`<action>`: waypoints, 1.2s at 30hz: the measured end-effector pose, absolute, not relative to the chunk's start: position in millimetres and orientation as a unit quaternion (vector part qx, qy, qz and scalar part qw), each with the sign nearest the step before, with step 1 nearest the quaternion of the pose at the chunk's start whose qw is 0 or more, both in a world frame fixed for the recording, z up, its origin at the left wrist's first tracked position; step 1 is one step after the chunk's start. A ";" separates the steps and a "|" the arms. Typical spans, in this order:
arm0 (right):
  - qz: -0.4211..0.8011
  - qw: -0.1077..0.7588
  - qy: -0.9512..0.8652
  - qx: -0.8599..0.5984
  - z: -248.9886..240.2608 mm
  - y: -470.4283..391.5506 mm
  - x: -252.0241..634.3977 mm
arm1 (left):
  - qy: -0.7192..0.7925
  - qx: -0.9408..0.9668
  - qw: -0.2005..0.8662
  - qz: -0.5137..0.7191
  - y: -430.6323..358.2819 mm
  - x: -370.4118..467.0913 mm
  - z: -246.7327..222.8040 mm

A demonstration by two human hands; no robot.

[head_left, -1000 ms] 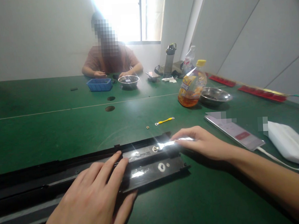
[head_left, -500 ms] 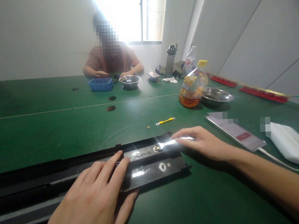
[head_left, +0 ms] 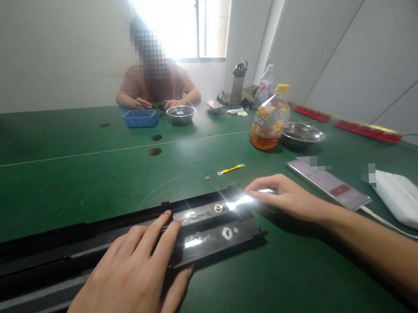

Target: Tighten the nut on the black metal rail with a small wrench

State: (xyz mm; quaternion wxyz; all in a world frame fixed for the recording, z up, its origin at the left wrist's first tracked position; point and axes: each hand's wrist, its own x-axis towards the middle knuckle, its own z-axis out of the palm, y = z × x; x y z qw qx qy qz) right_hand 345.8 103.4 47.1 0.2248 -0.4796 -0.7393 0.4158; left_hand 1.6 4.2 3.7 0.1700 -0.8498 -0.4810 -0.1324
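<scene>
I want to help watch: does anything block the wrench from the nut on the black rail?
Nothing visible does: the wrench, in the right hand, ends right beside the nut. The left hand is on the rail, away from them.

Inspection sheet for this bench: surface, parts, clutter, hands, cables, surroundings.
Surface: green tabletop, pale seam, two round holes.
Parts: black housing with nut-like fitting; small brass-coloured ring on the tabletop beyond.
Clutter: phone, white block, yellow-capped bottle, steel bowl.
Hands: left hand touches the housing; right hand holds a shiny metal tool near the fitting, contact unclear.
Cables: yellow lead with ring ends, lying loose; white cable at the phone.
Surroundings: person seated opposite, blue tray in front, window behind.
</scene>
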 end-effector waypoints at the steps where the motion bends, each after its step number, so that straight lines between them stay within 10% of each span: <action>1: 0.414 0.228 -0.738 -0.481 46.7 103.4 346.3 | -0.480 -0.850 0.172 -0.135 3.8 1.6 4.3; 36: 0.427 0.231 -0.743 -0.460 37.4 103.3 348.1 | -0.479 -0.850 0.173 -0.138 2.5 3.2 5.0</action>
